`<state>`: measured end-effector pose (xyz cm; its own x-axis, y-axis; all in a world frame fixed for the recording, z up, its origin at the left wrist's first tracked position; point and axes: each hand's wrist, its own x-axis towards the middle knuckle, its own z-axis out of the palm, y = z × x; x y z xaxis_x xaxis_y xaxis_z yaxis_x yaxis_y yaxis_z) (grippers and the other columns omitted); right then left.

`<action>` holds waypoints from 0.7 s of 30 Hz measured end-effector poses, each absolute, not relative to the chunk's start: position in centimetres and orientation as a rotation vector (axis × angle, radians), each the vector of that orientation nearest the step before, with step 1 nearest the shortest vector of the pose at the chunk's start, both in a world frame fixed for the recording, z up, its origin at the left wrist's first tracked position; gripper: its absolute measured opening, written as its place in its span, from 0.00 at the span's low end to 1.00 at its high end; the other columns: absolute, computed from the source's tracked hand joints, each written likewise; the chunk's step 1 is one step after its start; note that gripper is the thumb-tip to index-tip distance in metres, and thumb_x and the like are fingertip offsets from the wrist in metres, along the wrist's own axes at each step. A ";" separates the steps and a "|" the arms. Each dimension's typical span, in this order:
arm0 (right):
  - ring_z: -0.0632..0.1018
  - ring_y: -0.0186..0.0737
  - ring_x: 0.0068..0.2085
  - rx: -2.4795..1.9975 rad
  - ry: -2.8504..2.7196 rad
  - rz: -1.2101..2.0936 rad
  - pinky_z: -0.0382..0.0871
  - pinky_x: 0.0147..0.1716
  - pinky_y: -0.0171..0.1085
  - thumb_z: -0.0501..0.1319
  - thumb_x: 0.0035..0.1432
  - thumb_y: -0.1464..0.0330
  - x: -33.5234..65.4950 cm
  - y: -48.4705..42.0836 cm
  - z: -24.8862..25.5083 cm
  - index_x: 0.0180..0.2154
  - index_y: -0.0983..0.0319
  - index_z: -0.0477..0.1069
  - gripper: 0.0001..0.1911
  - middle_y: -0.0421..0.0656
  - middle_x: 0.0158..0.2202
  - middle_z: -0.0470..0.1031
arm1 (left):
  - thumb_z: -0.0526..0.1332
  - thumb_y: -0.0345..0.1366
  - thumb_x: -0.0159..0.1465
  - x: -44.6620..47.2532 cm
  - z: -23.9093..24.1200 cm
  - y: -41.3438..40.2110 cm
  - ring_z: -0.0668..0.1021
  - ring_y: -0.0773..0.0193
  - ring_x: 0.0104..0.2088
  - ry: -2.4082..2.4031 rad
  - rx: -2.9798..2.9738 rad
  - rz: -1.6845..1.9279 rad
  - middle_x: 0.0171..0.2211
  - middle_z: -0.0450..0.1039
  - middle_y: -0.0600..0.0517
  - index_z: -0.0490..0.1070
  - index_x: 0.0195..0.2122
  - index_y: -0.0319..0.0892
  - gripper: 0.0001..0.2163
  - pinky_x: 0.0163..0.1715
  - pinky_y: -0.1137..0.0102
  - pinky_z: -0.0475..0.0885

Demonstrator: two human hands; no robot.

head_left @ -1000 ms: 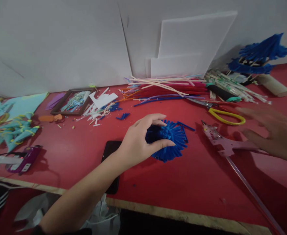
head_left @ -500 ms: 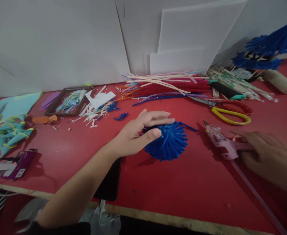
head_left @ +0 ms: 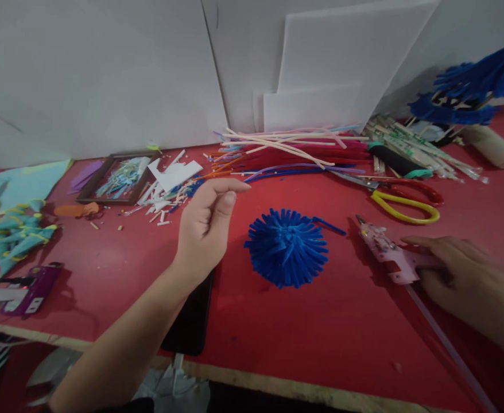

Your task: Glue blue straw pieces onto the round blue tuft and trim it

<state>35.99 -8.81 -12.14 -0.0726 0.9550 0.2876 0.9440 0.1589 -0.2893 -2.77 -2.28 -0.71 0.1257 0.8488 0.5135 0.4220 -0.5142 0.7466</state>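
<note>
A blue spiky ball of cut straw pieces (head_left: 287,246) rests on the red table (head_left: 321,332). My left hand (head_left: 206,223) hovers just left of the ball, off it, fingers loosely stretched out and holding nothing. My right hand (head_left: 462,281) is wrapped round the handle of a pink glue gun (head_left: 383,246) that lies on the table right of the ball, nozzle pointing away from me. A clear glue stick (head_left: 445,338) trails from the gun's back toward the table's near edge.
Yellow and red scissors (head_left: 402,201) lie beyond the gun. Coloured straws (head_left: 295,152) are piled at the back below white foam boards (head_left: 342,69). A black phone (head_left: 192,321) sits under my left forearm. A wooden frame (head_left: 118,178), teal paper pieces (head_left: 11,235) and a purple device (head_left: 28,287) lie left.
My left hand has lifted off the blue ball and drawn back to the left. My right hand has come down and closed on the glue gun's handle.
</note>
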 end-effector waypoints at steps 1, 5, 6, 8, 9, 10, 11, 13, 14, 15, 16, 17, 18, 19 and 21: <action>0.82 0.57 0.45 -1.802 -2.024 0.040 0.78 0.48 0.54 0.54 0.57 0.69 36.0 -8.8 -12.2 0.46 0.56 0.74 0.16 0.51 0.42 0.81 | 0.57 0.51 0.74 -2.9 -0.8 -2.1 0.65 0.66 0.22 1.253 1.959 1.367 0.28 0.72 0.54 0.76 0.44 0.51 0.13 0.24 0.67 0.66; 0.82 0.57 0.45 -1.812 -1.966 0.036 0.79 0.48 0.55 0.55 0.55 0.70 35.9 -8.9 -12.4 0.44 0.54 0.74 0.16 0.49 0.41 0.81 | 0.58 0.51 0.73 -3.8 -1.1 -0.8 0.67 0.65 0.24 1.303 1.987 1.316 0.28 0.71 0.54 0.76 0.42 0.49 0.14 0.25 0.68 0.66; 0.82 0.57 0.45 -1.818 -1.955 0.039 0.79 0.48 0.55 0.56 0.55 0.70 35.9 -8.9 -12.3 0.44 0.54 0.74 0.16 0.49 0.41 0.81 | 0.58 0.51 0.72 -4.1 -1.3 -0.5 0.69 0.64 0.25 1.308 2.015 1.294 0.29 0.71 0.53 0.76 0.42 0.48 0.14 0.27 0.68 0.67; 0.82 0.57 0.44 -1.831 -1.933 0.046 0.79 0.46 0.54 0.56 0.54 0.69 35.9 -8.9 -12.2 0.44 0.53 0.74 0.16 0.48 0.41 0.81 | 0.60 0.50 0.71 -4.5 -1.7 -0.1 0.71 0.63 0.28 1.318 2.049 1.252 0.29 0.72 0.53 0.76 0.40 0.46 0.13 0.30 0.68 0.69; 0.82 0.57 0.44 -1.838 -1.919 0.049 0.79 0.45 0.54 0.56 0.55 0.69 35.8 -9.0 -12.1 0.44 0.53 0.74 0.15 0.48 0.40 0.81 | 0.60 0.49 0.71 -4.7 -1.9 -0.1 0.72 0.63 0.28 1.327 2.056 1.235 0.28 0.72 0.53 0.76 0.40 0.46 0.13 0.30 0.68 0.69; 0.82 0.57 0.43 -1.845 -1.905 0.055 0.79 0.45 0.54 0.56 0.55 0.69 35.8 -9.0 -12.0 0.44 0.53 0.75 0.15 0.48 0.40 0.81 | 0.59 0.50 0.72 -4.9 -2.2 0.0 0.72 0.63 0.27 1.344 2.061 1.226 0.28 0.72 0.54 0.77 0.41 0.46 0.14 0.30 0.68 0.69; 0.82 0.57 0.43 -1.849 -1.894 0.064 0.79 0.45 0.54 0.56 0.55 0.69 35.8 -9.0 -11.9 0.44 0.53 0.75 0.15 0.48 0.39 0.80 | 0.57 0.50 0.73 -5.0 -2.5 -0.1 0.72 0.63 0.27 1.369 2.068 1.223 0.28 0.73 0.54 0.77 0.42 0.46 0.15 0.30 0.68 0.68; 0.82 0.56 0.43 -1.849 -1.871 0.084 0.79 0.45 0.53 0.56 0.55 0.69 35.6 -9.1 -11.8 0.44 0.53 0.75 0.15 0.49 0.38 0.80 | 0.53 0.52 0.75 -5.3 -3.0 -0.2 0.73 0.63 0.27 1.435 2.083 1.214 0.31 0.76 0.53 0.78 0.45 0.47 0.18 0.31 0.68 0.69; 0.82 0.56 0.42 -1.845 -1.859 0.092 0.79 0.45 0.53 0.56 0.55 0.69 35.5 -9.1 -11.8 0.44 0.54 0.75 0.15 0.49 0.38 0.80 | 0.52 0.52 0.75 -5.5 -3.2 -0.2 0.74 0.63 0.28 1.458 2.095 1.195 0.31 0.77 0.53 0.79 0.46 0.47 0.19 0.32 0.67 0.69; 0.82 0.55 0.42 -1.841 -1.845 0.096 0.79 0.45 0.52 0.56 0.55 0.69 35.4 -9.1 -11.8 0.43 0.54 0.75 0.15 0.49 0.38 0.80 | 0.53 0.53 0.74 -5.6 -3.3 -0.3 0.75 0.63 0.29 1.469 2.113 1.171 0.32 0.78 0.53 0.79 0.46 0.47 0.20 0.35 0.67 0.71; 0.82 0.55 0.41 -1.836 -1.831 0.096 0.79 0.44 0.51 0.56 0.55 0.69 35.3 -9.1 -11.8 0.42 0.54 0.75 0.14 0.49 0.37 0.80 | 0.56 0.55 0.73 -5.7 -3.4 -0.3 0.77 0.61 0.32 1.474 2.134 1.150 0.34 0.79 0.52 0.79 0.48 0.47 0.20 0.38 0.65 0.72; 0.82 0.55 0.41 -1.831 -1.819 0.094 0.79 0.44 0.51 0.56 0.55 0.69 35.2 -9.0 -11.9 0.42 0.54 0.74 0.13 0.49 0.37 0.80 | 0.58 0.56 0.71 -5.7 -3.3 -0.5 0.79 0.59 0.37 1.474 2.158 1.142 0.39 0.80 0.50 0.79 0.49 0.47 0.20 0.44 0.63 0.73; 0.82 0.55 0.40 -1.826 -1.812 0.090 0.79 0.43 0.50 0.56 0.55 0.69 35.2 -9.0 -12.0 0.41 0.53 0.74 0.13 0.48 0.36 0.80 | 0.60 0.57 0.69 -5.7 -3.2 -0.7 0.80 0.56 0.44 1.473 2.181 1.149 0.45 0.80 0.47 0.78 0.50 0.46 0.21 0.50 0.59 0.73; 0.82 0.55 0.40 -1.821 -1.809 0.086 0.79 0.42 0.50 0.56 0.54 0.69 35.1 -9.0 -12.0 0.40 0.53 0.74 0.12 0.48 0.35 0.80 | 0.60 0.57 0.69 -5.5 -3.0 -1.2 0.78 0.53 0.52 1.471 2.198 1.165 0.51 0.79 0.45 0.77 0.52 0.46 0.21 0.56 0.56 0.70; 0.82 0.55 0.40 -1.806 -1.820 0.076 0.79 0.42 0.50 0.57 0.54 0.69 35.2 -9.0 -12.1 0.42 0.53 0.73 0.13 0.48 0.35 0.79 | 0.55 0.50 0.75 -4.9 -2.5 -2.5 0.77 0.54 0.58 1.432 2.218 1.192 0.56 0.78 0.44 0.75 0.55 0.46 0.18 0.60 0.54 0.67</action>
